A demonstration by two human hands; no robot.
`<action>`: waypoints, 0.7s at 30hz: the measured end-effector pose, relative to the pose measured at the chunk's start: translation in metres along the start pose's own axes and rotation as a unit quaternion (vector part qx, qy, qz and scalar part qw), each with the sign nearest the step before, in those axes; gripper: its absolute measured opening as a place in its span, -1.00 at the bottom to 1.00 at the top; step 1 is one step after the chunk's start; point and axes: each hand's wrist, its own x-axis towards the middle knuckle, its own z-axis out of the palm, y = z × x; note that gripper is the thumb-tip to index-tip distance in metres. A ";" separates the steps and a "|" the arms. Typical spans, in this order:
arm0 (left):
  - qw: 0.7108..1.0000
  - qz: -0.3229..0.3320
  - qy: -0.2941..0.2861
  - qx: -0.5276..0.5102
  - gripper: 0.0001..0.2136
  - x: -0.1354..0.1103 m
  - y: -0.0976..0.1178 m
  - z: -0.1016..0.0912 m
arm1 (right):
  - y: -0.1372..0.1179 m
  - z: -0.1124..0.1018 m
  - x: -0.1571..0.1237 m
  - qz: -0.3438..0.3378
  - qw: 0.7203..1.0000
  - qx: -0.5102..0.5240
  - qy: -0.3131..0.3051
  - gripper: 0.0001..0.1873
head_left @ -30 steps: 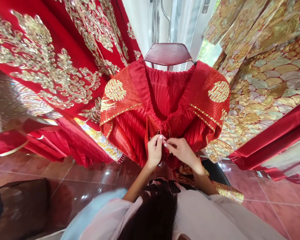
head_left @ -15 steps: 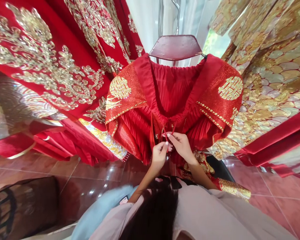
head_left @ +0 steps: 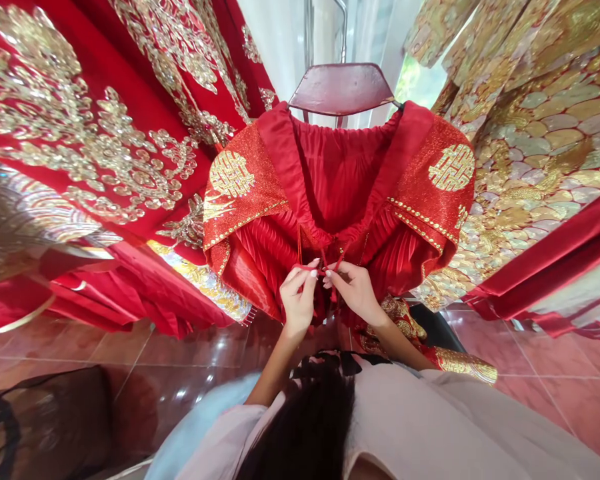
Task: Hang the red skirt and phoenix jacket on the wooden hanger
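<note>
A red pleated garment (head_left: 345,160) with gold round emblems and beaded trim hangs in front of me from a dark red hanger (head_left: 341,90). Thin red drawstrings (head_left: 324,256) come down from the gathered front of its neckline. My left hand (head_left: 300,293) pinches one red cord between thumb and fingers, with a length of it crossing over the fingertips. Close beside it, my right hand (head_left: 353,287) is pinched on the cord where the strands cross. Whether a knot has formed there is too small to tell.
Red cloth with crystal beading (head_left: 70,127) hangs at the left. A gold scale-patterned garment (head_left: 540,140) hangs at the right. Folded red-and-gold fabric (head_left: 465,367) lies low near my right arm. A dark brown bag or box (head_left: 50,420) stands on the tiled floor (head_left: 195,360).
My left hand has moved left and slightly up, away from the right, drawing its cord end sideways. My right hand stays near the crossing. The whole view has shifted slightly.
</note>
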 end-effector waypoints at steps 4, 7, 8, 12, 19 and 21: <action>0.993 0.075 -0.030 0.088 -0.86 0.023 0.012 0.007 | -0.005 0.004 0.004 -0.070 0.991 -0.113 -0.008 -0.78; 0.993 0.052 0.009 0.104 -0.92 0.031 0.007 0.016 | -0.008 0.002 0.003 -0.087 0.981 -0.171 -0.013 -0.76; 0.994 0.036 0.022 0.104 -0.90 0.032 0.005 0.019 | -0.009 0.002 0.002 -0.091 0.977 -0.190 -0.012 -0.74; 0.990 -0.009 0.097 0.098 -0.76 0.029 -0.004 0.024 | -0.009 0.001 -0.002 -0.090 0.969 -0.229 -0.004 -0.71; 0.972 -0.171 -0.034 -0.160 -0.71 0.029 -0.004 0.012 | -0.010 0.000 -0.001 -0.044 0.991 -0.106 -0.064 -0.77; 0.956 -0.196 -0.044 -0.216 -0.69 0.030 -0.008 0.004 | -0.009 0.002 -0.001 -0.032 0.995 -0.075 -0.060 -0.79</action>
